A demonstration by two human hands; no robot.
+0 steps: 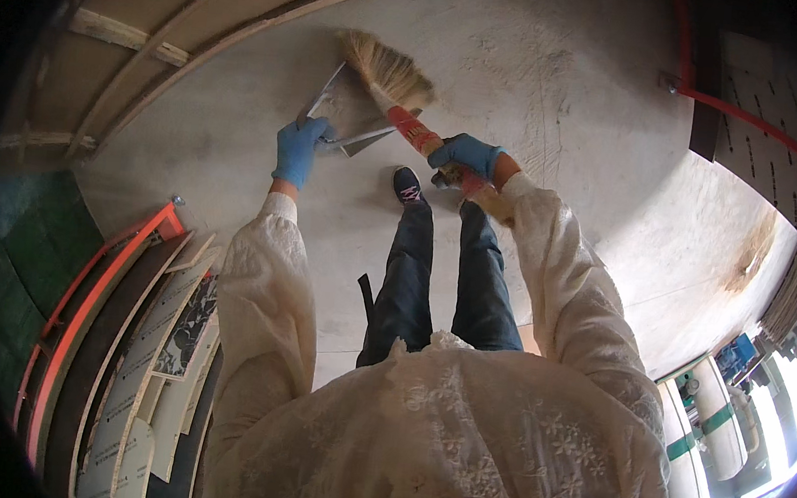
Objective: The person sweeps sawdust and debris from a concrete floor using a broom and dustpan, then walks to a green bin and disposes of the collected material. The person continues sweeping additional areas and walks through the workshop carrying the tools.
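My left hand [298,150], in a blue glove, is closed on the near left edge of a grey metal dustpan [347,105]. In my right hand [467,156], also gloved in blue, is the red-wrapped handle of a straw hand broom [389,68]. The broom's pale bristles fan out over the far right side of the dustpan and partly hide it. Whether the dustpan rests on the floor I cannot tell. Both forearms, in white sleeves, reach forward above my dark shoes.
Concrete floor [560,93] surrounds my feet, with dusty streaks on it. At left, a red metal rack [95,295] holds several upright boards. A wood-framed panel [182,21] stands at the far left. Another red-railed rack [755,118] is at the far right.
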